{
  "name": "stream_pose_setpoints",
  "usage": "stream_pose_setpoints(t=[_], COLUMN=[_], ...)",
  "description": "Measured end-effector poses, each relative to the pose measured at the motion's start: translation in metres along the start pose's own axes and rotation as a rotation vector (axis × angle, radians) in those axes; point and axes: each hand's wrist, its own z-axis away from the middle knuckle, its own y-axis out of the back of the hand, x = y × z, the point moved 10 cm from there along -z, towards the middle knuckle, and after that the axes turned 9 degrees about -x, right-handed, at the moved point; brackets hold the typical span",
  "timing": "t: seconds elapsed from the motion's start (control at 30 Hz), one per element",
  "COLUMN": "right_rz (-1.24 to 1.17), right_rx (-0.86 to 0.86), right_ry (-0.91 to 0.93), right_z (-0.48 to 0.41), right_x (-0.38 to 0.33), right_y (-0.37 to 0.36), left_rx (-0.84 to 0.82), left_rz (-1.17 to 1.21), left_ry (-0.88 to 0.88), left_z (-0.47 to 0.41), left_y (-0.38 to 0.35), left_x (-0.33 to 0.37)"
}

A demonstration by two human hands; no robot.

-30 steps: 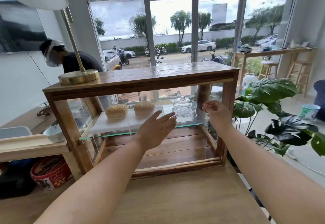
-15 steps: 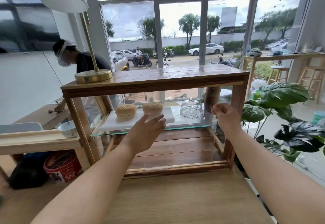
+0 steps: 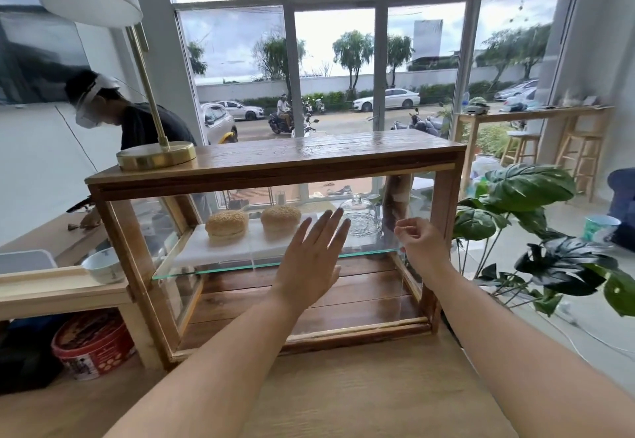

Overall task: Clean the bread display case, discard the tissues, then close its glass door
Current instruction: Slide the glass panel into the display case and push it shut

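Note:
The wooden bread display case (image 3: 309, 159) stands on a wooden table (image 3: 360, 396). On its glass shelf (image 3: 213, 267) lies a white board with two sesame buns (image 3: 226, 224) (image 3: 280, 217) and a clear glass dome (image 3: 360, 217). My left hand (image 3: 312, 259) is flat against the front glass door (image 3: 371, 293), fingers spread and pointing up. My right hand (image 3: 417, 242) is curled at the door's right edge beside the right post, thumb and fingertips pinched on the glass. No tissues are in view.
A brass lamp base (image 3: 156, 156) sits on the case's left top. A large-leaf plant (image 3: 529, 190) stands right of the case. A bowl (image 3: 103, 264) rests on a low shelf at left, with a red tin (image 3: 92, 345) below. A masked person (image 3: 137, 118) bends behind the case.
My left hand slid left along the glass, then back right, and now points its fingers upward. My right hand stays at the door's right edge. The camera view shifted.

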Motion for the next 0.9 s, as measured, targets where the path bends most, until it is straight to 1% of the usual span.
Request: stream_pose_setpoints(t=[0.07,0.13,0.27,0.43,0.5,0.53,0.57,0.6,0.67,0.7,0.73,0.77,0.87,0.9], right_rz=[0.038,0.071,0.082,0.135,0.196,0.239,0.298,0.408,0.765,0.904,0.954,0.912,0.526,0.439], right_rx=[-0.021,-0.025,-0.013,0.03,0.078,0.121,0.153,0.163,0.123,0.088,0.057,0.031,0.009,-0.005], right_ry=[0.0,-0.008,-0.035,-0.049,-0.01,0.05,0.134,0.224,0.352,0.375,0.353,0.287,-0.057,-0.143], right_z=[-0.001,-0.005,-0.01,-0.01,-0.002,0.008,0.019,0.031,0.05,0.055,0.058,0.06,0.063,0.064], right_x=[0.003,0.004,0.009,0.014,0.011,0.005,-0.002,-0.009,-0.013,-0.009,-0.001,0.006,0.039,0.048], right_y=[-0.001,0.001,0.008,0.022,0.023,0.024,0.021,0.014,-0.013,-0.027,-0.039,-0.048,-0.068,-0.078], left_rx=[-0.03,-0.066,-0.116,-0.133,-0.125,-0.116,-0.108,-0.097,-0.068,-0.057,-0.051,-0.05,-0.073,-0.089], left_rz=[0.025,0.035,0.034,-0.017,-0.022,-0.029,-0.043,-0.067,-0.138,-0.178,-0.219,-0.261,-0.37,-0.39], left_ry=[0.089,0.111,0.091,0.052,0.047,0.043,0.033,0.016,-0.035,-0.069,-0.111,-0.159,-0.269,-0.293], left_z=[-0.006,-0.008,-0.016,-0.027,-0.027,-0.027,-0.028,-0.028,-0.03,-0.03,-0.03,-0.03,-0.033,-0.034], left_y=[-0.007,-0.018,-0.029,-0.03,-0.031,-0.03,-0.03,-0.028,-0.023,-0.02,-0.016,-0.014,-0.006,-0.005], left_x=[-0.002,0.0,0.001,0.009,0.011,0.012,0.013,0.014,0.015,0.013,0.011,0.008,-0.005,-0.008])
